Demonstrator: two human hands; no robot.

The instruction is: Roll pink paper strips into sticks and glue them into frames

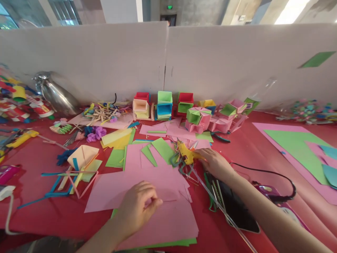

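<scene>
My left hand rests on a stack of pink paper sheets at the front middle of the red table. Its fingers are curled and pinched on a thin pink paper strip. My right hand reaches forward to a yellow glue gun lying on the papers, fingers closed round its handle end. A black cord runs right from that hand. Green paper pieces lie just left of the glue gun, and green-handled scissors lie under it.
Folded paper boxes in several colours line the white partition at the back. A metal kettle and craft clutter sit far left. Paper strips lie left. Large pink and green sheets lie right. A black phone lies by my right forearm.
</scene>
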